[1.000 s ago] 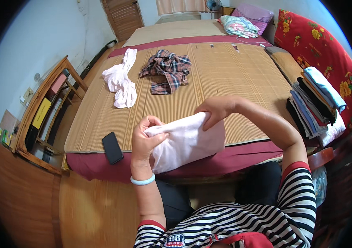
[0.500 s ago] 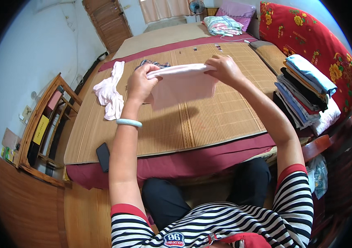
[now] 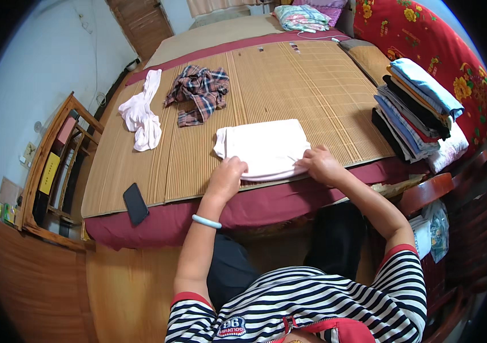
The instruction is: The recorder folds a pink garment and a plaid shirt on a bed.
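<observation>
A pale pink folded garment lies flat on the bamboo mat, close to the bed's near edge. My left hand pinches its near left corner, and a light bangle circles that wrist. At the near right corner, my right hand grips the fabric with bent fingers. Beyond and to the left is a crumpled plaid shirt. Further left, another pale pink garment lies loosely spread out.
A tall stack of folded clothes stands at the right beside a red floral headboard. Near the left front corner rests a black phone. A wooden shelf unit is at the left wall; a red-brown chair is at the right.
Both hands have come down and nearer, laying the pink garment on the mat; before, they held it up in the air. The plaid shirt behind it is now uncovered.
</observation>
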Demonstrator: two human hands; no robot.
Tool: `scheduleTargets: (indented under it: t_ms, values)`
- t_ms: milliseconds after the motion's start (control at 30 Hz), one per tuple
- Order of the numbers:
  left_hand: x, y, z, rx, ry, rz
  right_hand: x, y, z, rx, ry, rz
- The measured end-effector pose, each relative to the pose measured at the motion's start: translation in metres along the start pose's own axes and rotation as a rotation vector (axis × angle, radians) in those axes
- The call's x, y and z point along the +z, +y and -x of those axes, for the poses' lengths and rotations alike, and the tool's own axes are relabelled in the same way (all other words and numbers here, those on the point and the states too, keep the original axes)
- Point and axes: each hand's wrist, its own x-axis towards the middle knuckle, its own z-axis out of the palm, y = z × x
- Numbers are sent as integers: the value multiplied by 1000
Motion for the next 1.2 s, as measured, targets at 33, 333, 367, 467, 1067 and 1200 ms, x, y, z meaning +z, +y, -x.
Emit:
scheduleTargets:
  t_ms: [33,333,367,467,1067,1200]
  values:
    - [-4,3,2,10,-50,15,-6,-6,5,7,-62,-33]
    - [-24,3,-35,-280,153,179,-21,-29,-53,203,-16,-417]
    - [-8,-3,-46,-276,186,119,-2,-40,-70,225,22,-422]
    - [36,4,-77,-339,140,210,70,-46,-99,193,22,-203]
    - [48,-13,-73,-829,-216,-282,80,29,-70,749,-56,-95]
    - [27,68,-111,-554,-304,-88,81,34,-60,769,-23,-69]
